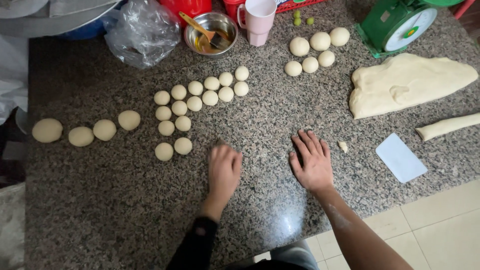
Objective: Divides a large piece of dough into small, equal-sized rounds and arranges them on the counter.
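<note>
My left hand (224, 167) lies palm down on the speckled granite counter (125, 200), fingers curled and blurred; anything under it is hidden. The nearest small dough ball (183, 145) sits just to its left, at the lower end of a group of several small dough balls (195, 102). Flat on the counter with fingers slightly apart, my right hand (312, 162) holds nothing. A tiny dough scrap (343, 146) lies just right of its fingertips.
Several larger dough balls (105, 130) line the left side and more dough balls (310, 65) sit at the back right. A big dough slab (405, 82), a dough rope (447, 126) and a white scraper (401, 157) lie right. Behind: green scale (397, 22), pink cup (259, 17), steel bowl (211, 32), plastic bag (142, 30).
</note>
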